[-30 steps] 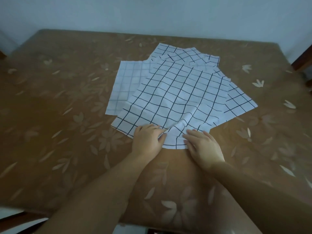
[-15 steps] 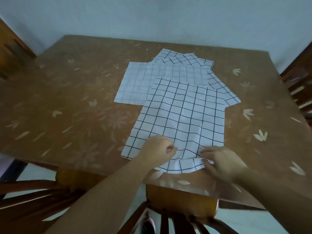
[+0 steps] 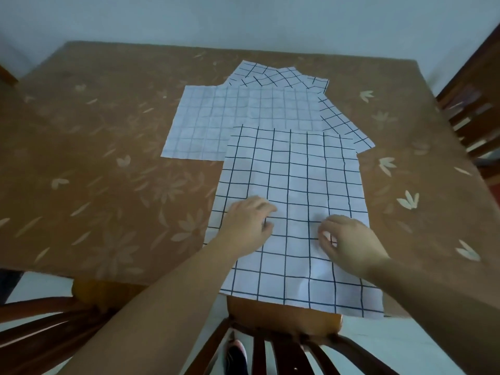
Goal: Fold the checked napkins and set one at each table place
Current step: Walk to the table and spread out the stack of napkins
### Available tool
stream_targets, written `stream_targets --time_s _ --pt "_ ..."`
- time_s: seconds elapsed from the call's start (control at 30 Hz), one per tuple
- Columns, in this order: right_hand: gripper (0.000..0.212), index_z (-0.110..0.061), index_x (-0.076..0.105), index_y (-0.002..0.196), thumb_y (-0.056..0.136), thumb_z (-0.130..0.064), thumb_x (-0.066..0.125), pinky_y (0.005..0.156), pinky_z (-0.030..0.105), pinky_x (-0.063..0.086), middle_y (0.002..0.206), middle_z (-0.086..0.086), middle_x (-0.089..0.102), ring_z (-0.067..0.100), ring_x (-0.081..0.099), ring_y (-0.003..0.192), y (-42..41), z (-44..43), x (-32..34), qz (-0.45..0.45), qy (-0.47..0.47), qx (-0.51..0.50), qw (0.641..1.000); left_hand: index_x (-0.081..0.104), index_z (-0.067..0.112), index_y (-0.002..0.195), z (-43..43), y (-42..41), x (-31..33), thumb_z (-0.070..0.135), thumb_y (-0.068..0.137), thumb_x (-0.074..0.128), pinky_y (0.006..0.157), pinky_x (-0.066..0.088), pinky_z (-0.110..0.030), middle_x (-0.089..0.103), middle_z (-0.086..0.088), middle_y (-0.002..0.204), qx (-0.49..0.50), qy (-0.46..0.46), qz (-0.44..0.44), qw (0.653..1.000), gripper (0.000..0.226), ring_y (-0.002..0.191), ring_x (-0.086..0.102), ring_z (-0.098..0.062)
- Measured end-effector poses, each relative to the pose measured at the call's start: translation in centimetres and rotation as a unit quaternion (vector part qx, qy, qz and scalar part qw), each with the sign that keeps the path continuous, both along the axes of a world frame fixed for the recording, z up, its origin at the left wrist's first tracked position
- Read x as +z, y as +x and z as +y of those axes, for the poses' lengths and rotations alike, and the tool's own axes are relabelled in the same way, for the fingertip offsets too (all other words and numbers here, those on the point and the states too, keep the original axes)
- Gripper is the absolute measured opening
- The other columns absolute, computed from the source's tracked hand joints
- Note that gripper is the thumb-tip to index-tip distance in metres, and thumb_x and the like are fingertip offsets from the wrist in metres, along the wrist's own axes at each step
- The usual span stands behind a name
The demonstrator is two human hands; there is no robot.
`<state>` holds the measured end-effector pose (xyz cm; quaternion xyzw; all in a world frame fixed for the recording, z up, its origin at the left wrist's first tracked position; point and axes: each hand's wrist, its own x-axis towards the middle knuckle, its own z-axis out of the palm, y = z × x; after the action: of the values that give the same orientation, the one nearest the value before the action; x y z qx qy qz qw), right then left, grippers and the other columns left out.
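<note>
Brown table (image 3: 108, 185): left hand (image 3: 247, 224) & right hand (image 3: 350, 244) rest on near napkin (image 3: 297, 171), fingers loose, gripping nothing.

This looks like the dining corner of a home. A square counter (image 3: 108, 158) fills most of the frame, covered in a brown sheet printed with pale flowers and leaves, the sort used on a household dining table. Dark wooden chairs with spindle backs stand round it: one chair (image 3: 284, 345) pushed in at the bottom centre, a second chair (image 3: 40, 334) at the lower left, a third chair (image 3: 470, 109) at the right edge. Checked napkins (image 3: 292, 171) lie spread on the counter. A plain pale wall (image 3: 243, 20) runs across the top, and a light floor (image 3: 378, 345) shows at the bottom, with a shoe (image 3: 236, 358) under the chair.
</note>
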<state>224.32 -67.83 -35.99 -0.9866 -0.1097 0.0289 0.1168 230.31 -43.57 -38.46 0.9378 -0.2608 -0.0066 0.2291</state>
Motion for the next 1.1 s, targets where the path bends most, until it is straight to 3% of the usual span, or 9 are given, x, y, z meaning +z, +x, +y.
stream_targets --time_s 0.1,0.17,0.23,0.3,0.47,0.57,0.73,0.97,1.1 --pt "0.021 -0.012 0.069 0.105 0.086 -0.012 0.061 0.078 0.037 0.05 0.11 0.005 0.068 0.032 0.064 0.096 2.1 1.9 -1.0 -0.023 0.028 -0.028 0.999 0.056 0.02 0.133 -0.6 1.6 -0.7 0.027 0.094 0.051 0.112 0.028 -0.046 0.05 -0.001 0.143 -0.008 0.024 -0.001 1.0 0.04 0.14 0.037 -0.023" --pt "0.038 -0.012 0.058 0.129 0.092 -0.018 0.056 0.099 0.04 0.04 0.137 0.005 0.056 0.028 0.051 0.126 3.5 2.6 -1.3 0.002 0.025 -0.064 0.998 0.045 0.023 0.143 -0.7 2.9 -0.8 0.03 0.1 0.044 0.117 0.016 -0.043 0.037 0.001 0.154 -0.008 0.052 0.013 0.999 0.044 0.147 0.023 -0.02" --pt "0.052 -0.014 0.036 0.147 0.098 -0.029 0.045 0.114 0.037 0.023 0.156 0.003 0.033 0.023 0.026 0.146 4.6 2.7 -1.7 0.028 0.003 -0.094 0.995 0.037 0.025 0.148 -0.5 4.2 -1.0 0.032 0.103 0.039 0.118 0.01 -0.043 0.03 0.004 0.157 -0.005 0.073 0.013 0.997 0.046 0.149 0.016 -0.018" --pt "0.058 -0.018 0.022 0.152 0.1 -0.036 0.037 0.119 0.038 0.01 0.162 0.001 0.018 0.02 0.01 0.15 5.6 2.3 -2.1 0.041 -0.008 -0.118 0.992 0.031 0.027 0.15 -0.2 5.2 -1.2 0.036 0.104 0.036 0.119 0.008 -0.046 0.025 0.005 0.159 -0.005 0.095 0.017 0.995 0.047 0.149 0.013 -0.018" --pt "0.065 -0.023 0.013 0.155 0.099 -0.053 0.023 0.121 0.039 0.001 0.164 -0.004 0.006 0.016 0.001 0.151 6.3 1.0 -3.7 0.066 -0.021 -0.135 0.988 0.016 0.03 0.155 1.0 6.6 -2.6 0.052 0.101 0.028 0.121 -0.001 -0.048 0.006 0.008 0.164 -0.002 0.135 0.05 0.99 0.059 0.151 -0.001 -0.015" --pt "0.072 -0.024 0.025 0.153 0.091 -0.062 0.019 0.121 0.037 0.003 0.162 -0.005 0.017 0.015 0.009 0.15 6.1 0.6 -4.5 0.026 0.004 -0.14 0.99 0.031 0.029 0.151 1.3 6.6 -3.7 0.06 0.096 0.031 0.122 0.002 -0.044 0.021 0.011 0.161 0.02 0.071 0.021 0.997 0.063 0.15 0.01 -0.012" --pt "0.062 -0.026 0.048 0.142 0.091 -0.058 0.032 0.12 0.037 0.011 0.155 -0.004 0.037 0.014 0.026 0.146 6.3 0.4 -4.9 -0.027 0.062 -0.161 0.985 0.063 0.029 0.128 1.2 6.9 -4.2 0.06 0.087 0.042 0.116 0.021 -0.045 0.054 0.011 0.142 0.065 -0.037 -0.017 0.997 0.055 0.139 0.04 -0.013" --pt "0.028 -0.023 0.073 0.111 0.09 -0.034 0.058 0.108 0.044 0.033 0.129 0.0 0.065 0.023 0.053 0.129 7.0 -0.1 -5.5 -0.126 0.114 -0.158 0.973 0.077 0.031 0.098 1.1 7.8 -4.1 0.044 0.084 0.062 0.104 0.036 -0.045 0.071 0.009 0.118 0.087 -0.093 -0.03 0.991 0.024 0.124 0.057 -0.014" --pt "0.018 -0.026 0.078 0.091 0.085 -0.031 0.062 0.1 0.038 0.033 0.115 -0.003 0.072 0.024 0.06 0.118 8.2 -0.5 -5.4 -0.136 0.129 -0.167 0.968 0.078 0.027 0.085 0.7 7.8 -4.0 0.033 0.082 0.069 0.097 0.043 -0.05 0.074 0.005 0.11 0.089 -0.111 -0.032 0.989 0.011 0.12 0.06 -0.022"
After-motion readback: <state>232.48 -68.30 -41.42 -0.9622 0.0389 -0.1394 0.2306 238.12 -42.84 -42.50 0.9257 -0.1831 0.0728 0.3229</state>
